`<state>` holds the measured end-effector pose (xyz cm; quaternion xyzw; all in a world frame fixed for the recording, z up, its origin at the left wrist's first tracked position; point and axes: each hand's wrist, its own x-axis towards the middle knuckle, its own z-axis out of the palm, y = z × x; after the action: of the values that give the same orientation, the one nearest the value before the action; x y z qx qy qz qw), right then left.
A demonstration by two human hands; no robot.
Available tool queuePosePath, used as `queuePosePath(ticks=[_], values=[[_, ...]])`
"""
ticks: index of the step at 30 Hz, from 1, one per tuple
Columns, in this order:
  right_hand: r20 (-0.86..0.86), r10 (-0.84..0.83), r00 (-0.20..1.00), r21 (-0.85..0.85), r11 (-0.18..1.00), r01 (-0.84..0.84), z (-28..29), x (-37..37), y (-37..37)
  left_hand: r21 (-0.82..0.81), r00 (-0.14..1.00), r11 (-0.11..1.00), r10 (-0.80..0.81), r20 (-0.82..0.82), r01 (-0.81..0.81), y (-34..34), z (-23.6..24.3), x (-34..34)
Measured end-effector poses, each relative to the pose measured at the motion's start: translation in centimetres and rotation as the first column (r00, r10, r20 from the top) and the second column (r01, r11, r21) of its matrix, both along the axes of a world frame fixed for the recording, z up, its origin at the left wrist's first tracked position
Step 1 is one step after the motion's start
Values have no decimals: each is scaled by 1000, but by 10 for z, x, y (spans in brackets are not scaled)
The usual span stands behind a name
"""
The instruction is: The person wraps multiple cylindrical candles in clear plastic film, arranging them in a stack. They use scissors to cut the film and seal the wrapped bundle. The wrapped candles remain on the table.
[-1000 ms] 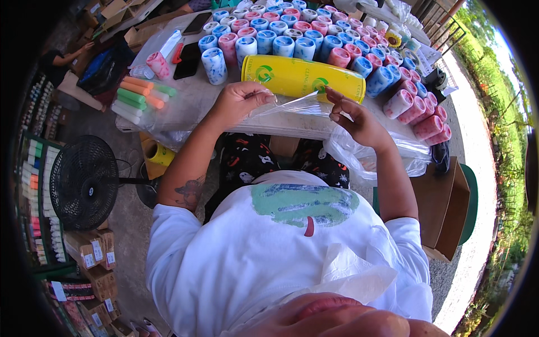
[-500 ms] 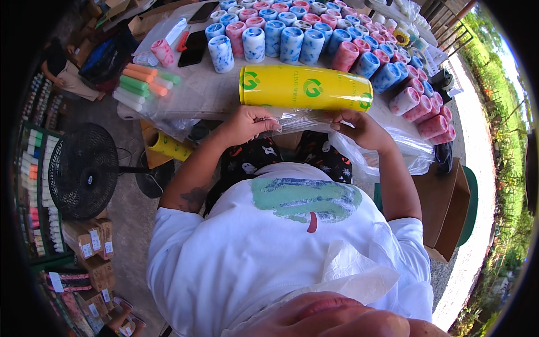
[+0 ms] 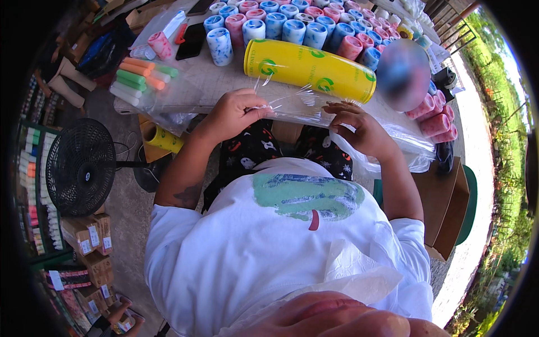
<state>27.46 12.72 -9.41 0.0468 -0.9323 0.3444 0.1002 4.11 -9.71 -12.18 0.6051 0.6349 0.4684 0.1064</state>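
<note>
A yellow roll of cling film [image 3: 310, 70] with green print lies slantwise on the white table [image 3: 216, 76]. Clear film comes off its near side and stretches toward me over the table edge. My left hand [image 3: 238, 112] pinches the film's edge between thumb and fingers. On the other side, my right hand [image 3: 362, 129] has curled fingers at the film, its fingertips just short of the roll's right end. Behind the roll stand many marbled cylinders, some blue and white [image 3: 219, 46], others red and white [image 3: 234, 28].
Orange, green and white sticks [image 3: 135, 78] lie in clear plastic at the table's left, near a dark phone [image 3: 191, 40]. A black fan [image 3: 84, 168] stands left, beside another yellow roll [image 3: 163, 139]. An open cardboard box [image 3: 446, 208] sits at right. A blurred patch hides some cylinders.
The roll has shifted away from me and tilted, its left end farther off. More film shows between it and my hands. My left hand has risen a little; my right fingers have spread somewhat.
</note>
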Motion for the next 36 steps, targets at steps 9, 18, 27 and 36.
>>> queuePosePath(ticks=[9,18,27,36], values=[[184,-27,982,297,955,-29,15,23,-13,167,920,986,84,-382,-20,-40,-54,29],[-35,-8,999,56,998,10,46,-3,-20,-245,838,969,-147,-525,16,-44,-89,26],[-211,-274,938,635,691,344,5,-96,7,-184,710,983,125,693,7,-85,-116,-7],[-201,-269,942,627,703,335,3,-103,17,163,753,950,-100,-651,267,31,-54,50]])
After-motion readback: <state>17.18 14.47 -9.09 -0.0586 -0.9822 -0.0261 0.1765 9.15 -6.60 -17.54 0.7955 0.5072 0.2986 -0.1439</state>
